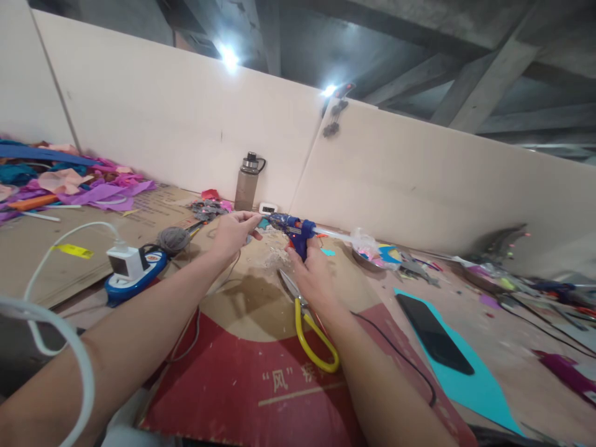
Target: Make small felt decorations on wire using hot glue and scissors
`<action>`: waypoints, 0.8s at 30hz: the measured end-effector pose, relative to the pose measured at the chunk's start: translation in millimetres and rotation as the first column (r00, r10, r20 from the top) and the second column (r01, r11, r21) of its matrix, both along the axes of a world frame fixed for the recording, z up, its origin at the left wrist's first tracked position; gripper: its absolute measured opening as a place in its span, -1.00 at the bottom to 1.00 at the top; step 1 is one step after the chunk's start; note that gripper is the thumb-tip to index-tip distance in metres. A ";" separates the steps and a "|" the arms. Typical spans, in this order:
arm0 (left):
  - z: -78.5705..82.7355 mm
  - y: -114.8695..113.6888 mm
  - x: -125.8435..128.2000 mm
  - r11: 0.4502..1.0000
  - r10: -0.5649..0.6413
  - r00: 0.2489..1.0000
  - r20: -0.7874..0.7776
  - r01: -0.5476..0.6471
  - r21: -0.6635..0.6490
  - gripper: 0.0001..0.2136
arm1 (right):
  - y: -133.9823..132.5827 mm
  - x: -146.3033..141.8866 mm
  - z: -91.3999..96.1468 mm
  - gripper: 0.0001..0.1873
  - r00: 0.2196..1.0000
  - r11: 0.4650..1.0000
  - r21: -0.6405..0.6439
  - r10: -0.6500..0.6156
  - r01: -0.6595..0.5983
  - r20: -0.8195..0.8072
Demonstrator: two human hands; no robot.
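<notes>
My right hand (pixel 313 273) is closed round the handle of a blue glue gun (pixel 298 232), whose nozzle points left. My left hand (pixel 233 233) pinches a small piece (pixel 263 223) just at the nozzle tip; it is too small to name. A clear glue stick (pixel 331 234) juts from the back of the gun. Yellow-handled scissors (pixel 313 335) lie on the cardboard under my right wrist. The gun's black cord (pixel 395 354) trails along my right forearm.
A water bottle (pixel 246 181) stands at the back wall. A white plug on a blue power strip (pixel 133 268) sits left. A black phone (pixel 433 335) lies on teal paper (pixel 475 388) at right. Coloured paper scraps (pixel 74 183) pile far left, and more clutter (pixel 512 279) spreads right.
</notes>
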State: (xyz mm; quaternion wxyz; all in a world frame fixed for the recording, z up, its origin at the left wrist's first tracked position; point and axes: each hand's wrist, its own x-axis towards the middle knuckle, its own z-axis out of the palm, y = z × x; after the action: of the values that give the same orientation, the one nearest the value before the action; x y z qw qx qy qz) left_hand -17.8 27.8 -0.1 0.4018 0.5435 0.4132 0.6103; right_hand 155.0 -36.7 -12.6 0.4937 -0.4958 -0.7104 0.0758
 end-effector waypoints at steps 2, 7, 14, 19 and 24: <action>0.1 -0.5 0.1 1.000 0.005 1.000 -0.002 -0.005 0.006 -0.73 | -0.1 -0.1 -0.2 -0.69 1.000 1.000 -0.011 -0.014 0.014 0.005; -0.3 -0.3 0.2 1.000 0.015 1.000 -0.016 -0.015 0.017 -0.72 | -1.4 -0.4 0.9 -0.66 1.000 0.999 -0.028 -0.023 0.024 0.014; 0.5 -1.5 0.7 0.999 0.032 0.999 -0.032 -0.031 0.023 -0.70 | -2.3 -0.2 2.1 -0.65 0.999 0.999 -0.016 -0.033 0.034 0.009; 0.3 -1.2 0.8 0.999 0.021 0.999 -0.029 -0.020 0.031 -0.72 | -1.6 0.6 1.0 -0.66 0.999 0.999 -0.013 -0.050 0.051 0.020; -0.4 0.3 0.9 1.000 0.012 1.000 -0.005 -0.012 0.023 -0.72 | -1.0 0.9 0.6 -0.65 0.999 0.999 0.005 -0.052 0.052 0.010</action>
State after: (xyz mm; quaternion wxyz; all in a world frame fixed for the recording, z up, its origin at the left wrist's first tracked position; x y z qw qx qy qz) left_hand -16.9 28.1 -0.5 0.3907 0.5471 0.4106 0.6161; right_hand 156.0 -37.7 -12.0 0.4932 -0.5132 -0.6999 0.0588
